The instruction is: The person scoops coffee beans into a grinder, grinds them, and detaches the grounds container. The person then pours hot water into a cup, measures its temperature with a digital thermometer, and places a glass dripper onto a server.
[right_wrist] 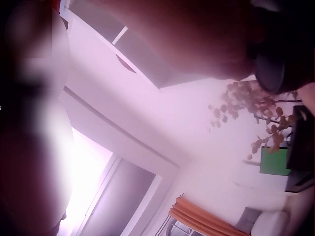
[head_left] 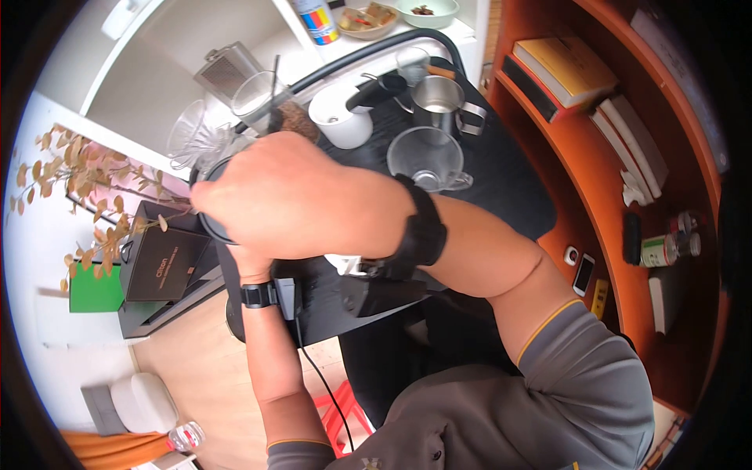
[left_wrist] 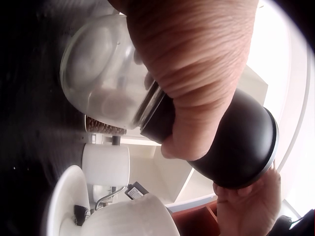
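- Black-topped glass jar (left_wrist: 160,119): in both my hands, by the left edge of the black table (head_left: 501,180). Can't tell whether its base touches the tabletop.
- Pointing: clear glass end down toward the table, black domed end up. Long axis runs through glass, black neck and dome; it's tilted, not square to the tabletop, next to the upright white vessel (head_left: 341,121) in my left wrist view.
- My left hand (left_wrist: 189,69): wrapped round the neck, thumb bent across the black part just above the glass. Firmly closed on it; far-side fingers mostly hidden.
- My right hand (head_left: 290,196): over the black end, fingers curled at the dome's rim. Thumb position: can't tell, right wrist view is dark and blurred.
- White vessel: near the table's far edge, well apart from its right edge.
- Glass of brown beans (head_left: 299,121): also by the far edge, between jar and white vessel.
- Metal pitcher (head_left: 439,110): toward the far right corner.
- Glass jug (head_left: 415,157): just nearer me than the pitcher, handle toward the right edge.
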`<state>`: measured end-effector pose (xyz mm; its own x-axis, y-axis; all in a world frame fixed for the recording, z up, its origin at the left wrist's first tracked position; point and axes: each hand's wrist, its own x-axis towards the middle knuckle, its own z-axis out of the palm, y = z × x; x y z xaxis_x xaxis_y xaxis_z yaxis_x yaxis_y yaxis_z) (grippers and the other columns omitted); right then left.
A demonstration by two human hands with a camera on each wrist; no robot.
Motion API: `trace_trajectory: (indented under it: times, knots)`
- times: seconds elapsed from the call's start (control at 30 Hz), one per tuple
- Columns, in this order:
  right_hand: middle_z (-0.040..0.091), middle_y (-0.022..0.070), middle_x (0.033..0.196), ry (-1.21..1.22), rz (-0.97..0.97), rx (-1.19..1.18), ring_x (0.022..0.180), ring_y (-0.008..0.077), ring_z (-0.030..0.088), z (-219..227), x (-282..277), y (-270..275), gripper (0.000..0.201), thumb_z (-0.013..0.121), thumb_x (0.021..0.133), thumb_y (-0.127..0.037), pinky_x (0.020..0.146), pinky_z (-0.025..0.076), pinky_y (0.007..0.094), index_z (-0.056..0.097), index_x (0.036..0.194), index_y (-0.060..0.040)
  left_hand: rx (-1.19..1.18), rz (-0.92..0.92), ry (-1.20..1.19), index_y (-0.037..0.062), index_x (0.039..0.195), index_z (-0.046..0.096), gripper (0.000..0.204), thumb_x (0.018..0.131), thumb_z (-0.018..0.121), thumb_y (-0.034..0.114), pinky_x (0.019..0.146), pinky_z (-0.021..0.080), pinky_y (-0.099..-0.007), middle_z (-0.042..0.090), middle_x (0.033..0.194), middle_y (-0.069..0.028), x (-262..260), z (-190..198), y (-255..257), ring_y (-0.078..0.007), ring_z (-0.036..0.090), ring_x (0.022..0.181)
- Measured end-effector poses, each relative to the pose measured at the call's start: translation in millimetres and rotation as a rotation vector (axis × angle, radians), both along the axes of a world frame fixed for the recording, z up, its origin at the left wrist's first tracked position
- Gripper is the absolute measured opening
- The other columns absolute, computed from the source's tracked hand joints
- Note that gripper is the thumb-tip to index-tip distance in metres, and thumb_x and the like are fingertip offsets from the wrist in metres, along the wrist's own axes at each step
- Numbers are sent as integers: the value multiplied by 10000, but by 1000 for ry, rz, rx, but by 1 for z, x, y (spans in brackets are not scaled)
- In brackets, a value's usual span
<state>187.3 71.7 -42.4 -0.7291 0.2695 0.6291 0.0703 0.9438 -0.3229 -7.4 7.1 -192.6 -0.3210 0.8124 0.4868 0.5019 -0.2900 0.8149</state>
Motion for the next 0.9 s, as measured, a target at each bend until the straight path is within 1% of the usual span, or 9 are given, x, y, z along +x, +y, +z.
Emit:
trace_trajectory:
  times: [0.03,0.13,0.27,0.3,0.43,0.5,0.67,0.77,0.9]
  knots:
    - [675,186,724,-30,80,-57,747,394,693,1,5,4,230,727,727,-112,648,540,469,634,904,1,14,3,0,7,1412,495,921,641,967,189,1089,444,-419,587,1379,-142,4,1,0,-256,576,1248]
    - [669,181,736,-130,116,-55,763,409,677,6,13,10,200,692,741,-78,657,524,482,623,913,-1,44,10,3,8,1415,492,935,634,972,193,1092,442,-419,584,1383,-142,8,6,-3,-257,574,1251]
    - [666,143,835,-90,128,-5,863,378,659,1,14,20,209,635,756,-32,718,514,472,654,964,-42,42,0,-29,17,1403,491,962,596,984,193,1062,469,-394,587,1360,-123,5,14,-5,-232,587,1228]
    - [641,127,921,-124,131,-5,931,354,633,2,15,22,255,624,756,-23,788,509,450,673,1004,-55,43,1,-8,13,1388,508,933,603,979,193,1045,481,-390,604,1338,-121,8,20,-4,-226,598,1209]
    - [614,117,1000,-126,161,10,966,341,606,8,19,22,316,635,753,-13,858,490,437,681,1064,-53,100,16,9,0,1275,628,758,630,963,217,928,550,-353,707,1197,-118,19,32,-5,-178,676,1074]
    - [632,115,1002,-151,170,8,963,341,612,9,20,22,332,655,765,-19,861,491,432,683,1094,-56,83,19,9,2,1222,666,710,626,970,235,899,564,-346,730,1157,-117,20,33,-5,-165,693,1042]
    - [665,134,968,-176,189,-56,955,363,639,13,22,19,318,673,790,-26,834,507,441,673,1107,-31,116,19,99,33,1226,661,687,643,958,243,898,568,-354,729,1153,-123,25,44,-1,-225,714,1037]
    - [696,168,1001,-202,160,-59,959,386,655,12,19,17,299,695,801,-43,829,520,456,663,1098,-23,98,-4,137,46,1217,662,677,642,955,250,895,570,-362,727,1156,-126,18,40,3,-247,716,1038]
    - [701,167,1012,-214,146,-37,946,388,660,12,21,15,315,704,809,-49,812,523,450,646,1117,-24,70,29,222,55,1221,652,694,636,954,272,890,571,-370,716,1152,-122,12,35,4,-255,712,1026]
